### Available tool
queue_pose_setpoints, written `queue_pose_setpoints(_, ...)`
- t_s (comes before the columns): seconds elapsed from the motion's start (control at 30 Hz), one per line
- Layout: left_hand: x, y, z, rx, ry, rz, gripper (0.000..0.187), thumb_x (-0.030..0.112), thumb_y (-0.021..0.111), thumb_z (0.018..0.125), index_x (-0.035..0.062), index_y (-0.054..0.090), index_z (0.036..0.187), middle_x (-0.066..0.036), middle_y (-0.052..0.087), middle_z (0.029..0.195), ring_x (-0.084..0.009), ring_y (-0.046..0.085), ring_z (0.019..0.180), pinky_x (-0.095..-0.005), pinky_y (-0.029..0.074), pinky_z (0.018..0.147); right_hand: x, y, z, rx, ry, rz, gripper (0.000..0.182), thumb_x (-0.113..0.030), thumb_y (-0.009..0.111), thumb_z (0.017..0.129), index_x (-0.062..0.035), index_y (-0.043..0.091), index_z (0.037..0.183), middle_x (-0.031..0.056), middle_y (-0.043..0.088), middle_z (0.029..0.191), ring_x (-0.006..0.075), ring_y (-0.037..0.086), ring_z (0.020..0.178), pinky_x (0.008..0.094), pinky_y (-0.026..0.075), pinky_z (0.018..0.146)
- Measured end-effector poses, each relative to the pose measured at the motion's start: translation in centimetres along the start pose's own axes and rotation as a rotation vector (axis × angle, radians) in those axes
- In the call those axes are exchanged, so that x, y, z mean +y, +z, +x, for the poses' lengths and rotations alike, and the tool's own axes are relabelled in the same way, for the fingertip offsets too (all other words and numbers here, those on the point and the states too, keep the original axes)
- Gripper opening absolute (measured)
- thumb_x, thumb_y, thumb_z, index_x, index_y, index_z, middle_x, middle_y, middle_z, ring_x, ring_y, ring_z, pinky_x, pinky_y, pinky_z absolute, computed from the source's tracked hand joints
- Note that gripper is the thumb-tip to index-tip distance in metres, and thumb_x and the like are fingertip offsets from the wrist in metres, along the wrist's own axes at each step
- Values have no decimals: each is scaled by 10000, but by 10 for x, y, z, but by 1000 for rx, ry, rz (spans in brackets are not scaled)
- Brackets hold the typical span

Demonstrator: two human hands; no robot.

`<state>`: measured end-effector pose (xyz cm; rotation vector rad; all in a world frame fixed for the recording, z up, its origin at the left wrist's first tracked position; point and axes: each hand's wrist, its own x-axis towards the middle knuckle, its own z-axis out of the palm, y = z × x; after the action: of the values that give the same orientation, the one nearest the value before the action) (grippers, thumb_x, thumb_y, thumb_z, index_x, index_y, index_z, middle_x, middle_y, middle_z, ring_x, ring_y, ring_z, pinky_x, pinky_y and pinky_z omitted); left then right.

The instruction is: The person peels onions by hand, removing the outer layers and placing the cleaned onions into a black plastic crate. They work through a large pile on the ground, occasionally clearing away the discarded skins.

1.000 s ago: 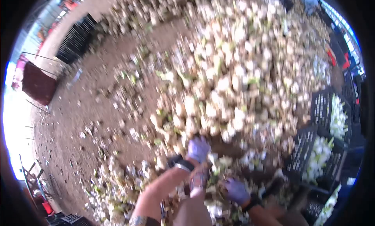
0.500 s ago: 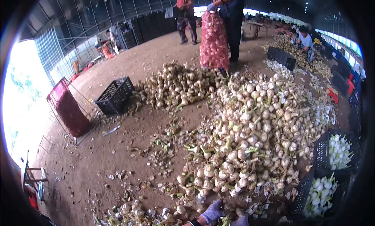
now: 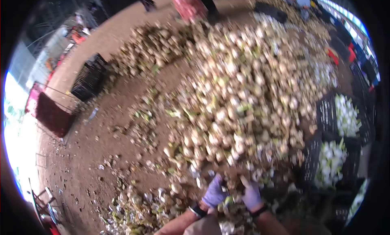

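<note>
My left hand [image 3: 215, 191], in a pale purple glove with a dark band at the wrist, is at the bottom centre with its fingers curled. Close beside it, my right hand [image 3: 252, 194] wears the same kind of glove, and a bare-looking fingertip points up. Its other fingers look bent. Blur hides what either hand holds. Whitish-green scraps lie between and below the hands. Just beyond them spreads a large pile of garlic bulbs [image 3: 239, 109] with stalks. Peelings and trimmings [image 3: 142, 206] are heaped at the lower left.
Black crates with cleaned white bulbs [image 3: 347, 115] [image 3: 331, 164] stand at my right. Farther left are a black crate [image 3: 88, 77] and a red mesh sack [image 3: 48, 113] on a frame. A person stands behind a full net sack [image 3: 189, 5]; another person [image 3: 301, 1] sits far right.
The view has tilted down, so the scene sits higher and more of both forearms shows. My hands now appear farther up in the picture, with the right one in fuller view.
</note>
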<state>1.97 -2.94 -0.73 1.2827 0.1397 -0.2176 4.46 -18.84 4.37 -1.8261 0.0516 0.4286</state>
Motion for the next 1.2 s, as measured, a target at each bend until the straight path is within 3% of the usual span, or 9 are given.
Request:
queue_pose_setpoints(0.03, -18, -1, -2, 11, -127, -8, 596, 160, 777, 697, 82, 479, 1207, -89, 499, 1186, -228, 498, 1014, -356, 402, 939, -9, 11, 6, 82, 249, 669, 226, -201, 543, 909, -23, 598, 1037, 65, 602, 950, 126, 554, 872, 312, 465, 739)
queue_pose_setpoints(0.1, -14, -2, -1, -30, 230, 722, 572, 176, 780, 668, 80, 507, 1162, -91, 510, 1166, -240, 508, 1023, -347, 403, 932, 7, 13, 9, 117, 351, 764, 284, -153, 531, 893, 20, 560, 1116, 73, 599, 1034, 150, 537, 955, 313, 437, 830)
queue_pose_setpoints(0.23, 10, 4, 3, 25, 445, 881, 582, 58, 769, 598, 79, 523, 1125, -166, 534, 1046, -342, 564, 928, -377, 488, 780, 29, 16, 19, 237, 435, 736, 238, -48, 594, 804, -42, 579, 1041, 17, 585, 898, 102, 528, 802, 265, 441, 729)
queue_pose_setpoints(0.43, 13, 5, 2, 139, 271, 634, 800, 86, 827, 620, 111, 392, 1292, -58, 512, 1094, -175, 540, 984, -289, 480, 791, 2, 11, 24, 94, 392, 855, 299, -19, 587, 779, -26, 562, 1077, 28, 595, 886, 114, 575, 772, 248, 483, 700)
queue_pose_setpoints(0.57, 23, -2, 6, 148, -187, -509, 608, 91, 825, 631, 64, 495, 1141, -89, 592, 1028, -183, 604, 898, -295, 533, 748, -16, 6, 24, -60, 179, 730, 435, 31, 556, 753, -5, 520, 1186, 48, 613, 835, 127, 591, 688, 263, 508, 679)
queue_pose_setpoints(0.63, 33, -7, 4, 128, -397, -870, 471, 204, 746, 734, 19, 515, 1100, -108, 615, 931, -221, 626, 789, -306, 540, 618, -10, 5, 30, -73, -169, 30, 449, 27, 552, 771, -30, 505, 1213, 38, 607, 815, 121, 580, 661, 258, 504, 680)
queue_pose_setpoints(1.03, 44, -21, -11, 57, -379, -364, 581, 370, 732, 759, -20, 535, 1141, -58, 621, 849, -77, 549, 601, -178, 423, 485, -13, 6, 21, -215, 181, 240, 309, -61, 673, 753, 20, 609, 1044, 67, 627, 1002, 135, 592, 880, 269, 493, 773)
queue_pose_setpoints(1.1, 28, -24, -13, -25, -409, -582, 598, 513, 658, 773, -23, 608, 1033, -41, 613, 712, -53, 501, 478, -180, 364, 418, 5, 6, 26, -187, -288, -283, 384, 48, 640, 702, -48, 628, 1074, 39, 655, 964, 135, 602, 876, 277, 485, 799)
queue_pose_setpoints(1.2, 14, -11, -11, 92, -316, -447, 675, 634, 535, 798, -16, 625, 961, -39, 587, 635, -75, 471, 401, -197, 356, 367, 6, 11, 33, -230, 37, 30, 492, 87, 615, 679, -65, 589, 1146, 39, 633, 1042, 133, 589, 896, 280, 487, 794)
